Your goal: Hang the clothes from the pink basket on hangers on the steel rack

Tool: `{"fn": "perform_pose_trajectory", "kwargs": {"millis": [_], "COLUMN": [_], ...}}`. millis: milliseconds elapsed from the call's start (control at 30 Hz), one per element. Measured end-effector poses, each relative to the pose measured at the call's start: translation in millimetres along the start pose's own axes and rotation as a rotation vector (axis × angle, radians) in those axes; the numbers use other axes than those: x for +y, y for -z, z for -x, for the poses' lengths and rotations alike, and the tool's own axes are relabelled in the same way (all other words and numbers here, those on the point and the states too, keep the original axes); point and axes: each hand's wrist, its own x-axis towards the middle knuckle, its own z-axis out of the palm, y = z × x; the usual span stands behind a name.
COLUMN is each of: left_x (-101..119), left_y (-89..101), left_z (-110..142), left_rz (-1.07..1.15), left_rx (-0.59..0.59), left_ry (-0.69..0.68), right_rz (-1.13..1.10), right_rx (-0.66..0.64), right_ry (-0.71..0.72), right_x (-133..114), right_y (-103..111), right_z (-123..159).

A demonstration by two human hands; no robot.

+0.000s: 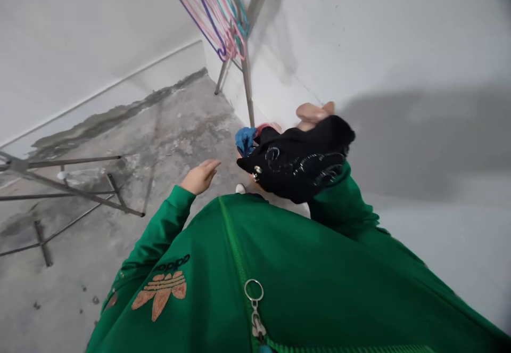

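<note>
- The left hand [198, 177] is empty, fingers slightly spread, just beside the black garment [297, 164].
- The garment drapes over the right hand [313, 113], fingers pressed together.
- It looks soft, light and limp; take hold at its bunched fold.

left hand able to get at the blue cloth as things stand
Likely yes: the left hand is open and empty, and nothing seems to stand between it and the blue cloth beside the black garment.
</note>
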Motion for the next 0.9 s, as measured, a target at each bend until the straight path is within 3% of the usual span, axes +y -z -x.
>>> {"fn": "perform_pose_trajectory", "kwargs": {"millis": [100,167,233,300,367,433,500,600,733,800,900], "left_x": [28.1,50.2,63.3,60.8,43.4,18.1,-5.3,-23.5,-16.5,-5.6,14.6], "left_y": [20.1,26.4,25.9,21.8,19.9,24.5,34.9,50.5,55.7,53.6,49.1], "left_z": [11.8,27.2,45.7,67.4,95.0,130.4,171.2,227.6,266.4,269.5,261.1], "left_rz": [0.255,0.34,0.395,0.46,0.523,0.527,0.469,0.392,0.294,0.245,0.197], "left_rx": [0.215,0.26,0.239,0.192,0.252,0.452,0.665,0.837,1.094,1.209,1.207], "left_ry": [-0.253,-0.389,-0.422,-0.353,-0.228,-0.078,0.083,0.286,0.446,0.479,0.49], "right_rz": [-0.026,-0.048,-0.021,0.049,0.107,0.136,0.206,0.379,0.518,0.724,1.078], "right_rx": [-0.162,-0.289,-0.4,-0.489,-0.55,-0.537,-0.412,-0.189,-0.183,-0.234,-0.3], "right_ry": [0.162,0.245,0.238,0.181,0.17,0.232,0.288,0.355,0.479,0.422,0.428], "right_x": [-17.8,-17.4,-14.8,-15.2,-20.0,-26.7,-30.5,-22.1,18.2,46.0,92.1], "right_y": [-71.3,-118.1,-153.6,-176.3,-190.0,-198.4,-202.3,-198.2,-187.5,-191.5,-216.0], "right_z": [-2.2,-13.9,-31.1,-49.0,-63.2,-72.9,-81.7,-105.4,-158.2,-180.8,-202.7]}}
